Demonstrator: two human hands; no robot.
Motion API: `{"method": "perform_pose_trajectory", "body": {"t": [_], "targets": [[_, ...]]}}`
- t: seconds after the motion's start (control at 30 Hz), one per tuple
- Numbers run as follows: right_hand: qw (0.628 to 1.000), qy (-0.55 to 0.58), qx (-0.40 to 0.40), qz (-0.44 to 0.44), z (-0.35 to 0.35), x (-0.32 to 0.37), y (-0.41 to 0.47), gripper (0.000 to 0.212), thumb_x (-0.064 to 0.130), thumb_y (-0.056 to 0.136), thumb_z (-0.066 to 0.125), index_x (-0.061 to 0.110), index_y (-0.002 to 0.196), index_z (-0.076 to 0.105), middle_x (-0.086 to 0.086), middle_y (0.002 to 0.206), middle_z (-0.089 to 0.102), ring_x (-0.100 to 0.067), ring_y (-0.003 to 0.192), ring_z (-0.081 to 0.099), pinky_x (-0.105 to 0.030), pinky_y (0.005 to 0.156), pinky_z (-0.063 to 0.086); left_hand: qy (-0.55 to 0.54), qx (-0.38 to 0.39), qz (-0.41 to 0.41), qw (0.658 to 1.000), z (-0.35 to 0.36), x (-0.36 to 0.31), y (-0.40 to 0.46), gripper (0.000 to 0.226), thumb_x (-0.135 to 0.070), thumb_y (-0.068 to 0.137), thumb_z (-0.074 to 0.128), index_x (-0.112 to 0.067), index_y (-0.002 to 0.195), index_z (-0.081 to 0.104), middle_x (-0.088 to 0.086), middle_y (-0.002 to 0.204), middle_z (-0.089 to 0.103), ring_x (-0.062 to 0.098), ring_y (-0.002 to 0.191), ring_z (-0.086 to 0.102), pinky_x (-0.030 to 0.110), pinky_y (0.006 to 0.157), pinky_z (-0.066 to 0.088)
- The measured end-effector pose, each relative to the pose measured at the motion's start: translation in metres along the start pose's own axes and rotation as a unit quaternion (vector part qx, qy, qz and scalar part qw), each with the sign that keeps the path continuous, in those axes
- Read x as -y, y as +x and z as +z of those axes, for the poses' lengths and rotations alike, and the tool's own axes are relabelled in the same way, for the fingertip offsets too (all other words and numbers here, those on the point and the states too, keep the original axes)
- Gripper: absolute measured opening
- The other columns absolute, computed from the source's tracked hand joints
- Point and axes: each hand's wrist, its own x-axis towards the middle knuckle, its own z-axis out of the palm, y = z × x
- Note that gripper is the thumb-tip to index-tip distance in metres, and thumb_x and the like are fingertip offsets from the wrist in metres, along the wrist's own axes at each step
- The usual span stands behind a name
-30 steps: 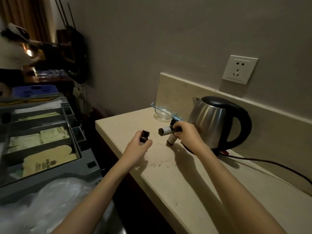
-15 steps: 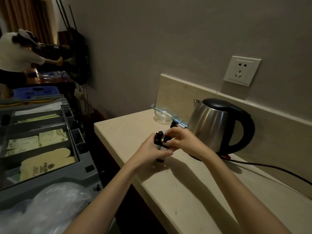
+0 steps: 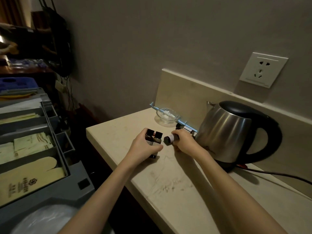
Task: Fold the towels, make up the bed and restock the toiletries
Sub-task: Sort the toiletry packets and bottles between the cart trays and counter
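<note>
Near the left front corner of the beige tabletop (image 3: pixel 168 191), my left hand (image 3: pixel 143 147) is curled around two small dark toiletry bottles (image 3: pixel 154 139), which stand upright and side by side, caps up, their bases down by the stone. My right hand (image 3: pixel 184 142) grips a third bottle (image 3: pixel 169 139) lying on its side, its dark cap pointing toward the pair and sitting just beside them; whether it touches them I cannot tell. Behind my right hand a blue toothbrush (image 3: pixel 157 108) runs slantwise along the back of the surface, passing behind a clear glass dish (image 3: pixel 167 115) that sits near the backsplash (image 3: pixel 185 92). The steel kettle (image 3: pixel 224 130) with its black handle crowds my right wrist, standing just beside it on a dark base, and its cord (image 3: pixel 278 173) trails off along the stone to the right. A white wall socket (image 3: pixel 263 70) is mounted above the backsplash. The tabletop's front edge runs diagonally under my forearms, and the left edge drops off not far from my left hand. Bare stone opens toward me between my arms and in front of the kettle. To the left, apart from the edge across a dark gap, stands a grey service cart (image 3: pixel 50 174) with compartments holding pale packets and slippers (image 3: pixel 28 171), and a crumpled plastic bag (image 3: pixel 47 218) lower down.
</note>
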Motion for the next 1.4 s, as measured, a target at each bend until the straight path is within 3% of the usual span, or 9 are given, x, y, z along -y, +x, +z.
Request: {"method": "perform_pose_trajectory", "body": {"t": [0.13,0.3,0.47,0.73,0.87,1.0,1.13,1.23,1.4], "targets": [[1.000,-0.002,-0.001,-0.011,-0.003,0.000,-0.006,0.031,0.025,0.083,0.069,0.019,0.113,0.064,-0.001,0.107,0.063,-0.019,0.100,0.055,-0.031,0.079,0.043,-0.005,0.017,-0.001,1.000,-0.008,0.002,0.009,0.021,-0.010,0.073,0.073,-0.014,0.092,0.063,0.009,0.085,0.070,0.018,0.076,0.066,0.031,0.068,0.054],[0.999,-0.019,0.043,-0.002,-0.010,0.009,-0.025,0.038,0.045,0.081,0.068,0.028,0.114,0.059,0.007,0.097,0.063,-0.009,0.087,0.055,-0.033,0.077,0.050,0.032,0.046,0.015,0.998,-0.010,-0.002,0.015,0.016,-0.015,0.075,0.075,-0.013,0.089,0.068,0.000,0.078,0.069,0.011,0.074,0.062,0.026,0.067,0.048],[0.994,-0.005,0.099,-0.037,-0.013,0.015,-0.044,0.046,0.022,0.088,0.065,0.021,0.132,0.051,-0.001,0.120,0.058,-0.013,0.102,0.053,-0.025,0.089,0.044,0.029,0.083,0.033,0.996,-0.012,-0.014,0.014,0.008,-0.015,0.080,0.071,-0.017,0.083,0.064,-0.007,0.065,0.062,0.000,0.054,0.056,0.011,0.045,0.037],[0.992,0.124,-0.002,-0.020,-0.034,0.021,-0.055,0.028,0.014,0.075,0.076,0.011,0.098,0.059,0.001,0.093,0.062,-0.013,0.086,0.060,-0.027,0.073,0.050,-0.019,0.218,-0.010,0.976,-0.021,-0.026,0.007,0.031,-0.020,0.083,0.071,-0.001,0.106,0.064,0.002,0.071,0.059,0.006,0.053,0.049,0.016,0.046,0.034],[0.987,0.148,-0.028,-0.052,-0.039,0.023,-0.057,0.020,0.009,0.072,0.078,0.017,0.086,0.065,0.005,0.088,0.058,-0.002,0.079,0.055,-0.011,0.066,0.042,-0.027,0.286,-0.002,0.958,-0.019,-0.028,0.001,0.032,-0.027,0.073,0.072,-0.006,0.097,0.066,0.000,0.072,0.057,0.010,0.060,0.047,0.018,0.049,0.032],[0.976,0.204,-0.040,-0.068,-0.040,0.024,-0.054,0.024,-0.003,0.074,0.072,0.018,0.084,0.065,0.002,0.089,0.065,-0.014,0.091,0.065,-0.030,0.081,0.054,-0.041,0.315,-0.011,0.948,-0.016,-0.028,-0.004,0.026,-0.026,0.072,0.071,-0.013,0.093,0.064,-0.011,0.066,0.059,0.002,0.058,0.052,0.013,0.050,0.036],[0.970,0.234,-0.038,-0.056,-0.032,0.023,-0.049,0.029,-0.004,0.080,0.067,0.021,0.094,0.062,0.001,0.103,0.063,-0.015,0.102,0.063,-0.032,0.088,0.053,-0.049,0.291,-0.005,0.956,-0.013,-0.027,-0.003,0.012,-0.013,0.085,0.069,-0.013,0.095,0.064,-0.013,0.067,0.062,-0.002,0.058,0.057,0.010,0.051,0.039],[0.991,0.116,-0.069,-0.027,-0.024,0.017,-0.037,0.031,0.007,0.085,0.066,0.013,0.115,0.060,-0.002,0.117,0.060,-0.015,0.113,0.056,-0.023,0.094,0.045,-0.056,0.241,-0.004,0.969,-0.013,-0.025,0.001,0.009,-0.012,0.085,0.068,-0.015,0.092,0.064,-0.002,0.077,0.065,0.007,0.067,0.059,0.012,0.050,0.038],[0.985,0.095,-0.125,0.074,-0.017,0.013,-0.003,0.044,0.010,0.087,0.064,0.006,0.128,0.049,-0.011,0.128,0.050,-0.023,0.117,0.048,-0.020,0.088,0.034,-0.057,0.166,-0.014,0.984,-0.013,-0.020,0.012,0.007,-0.012,0.085,0.068,-0.014,0.088,0.062,0.007,0.081,0.062,0.006,0.057,0.053,0.013,0.044,0.035]]}}
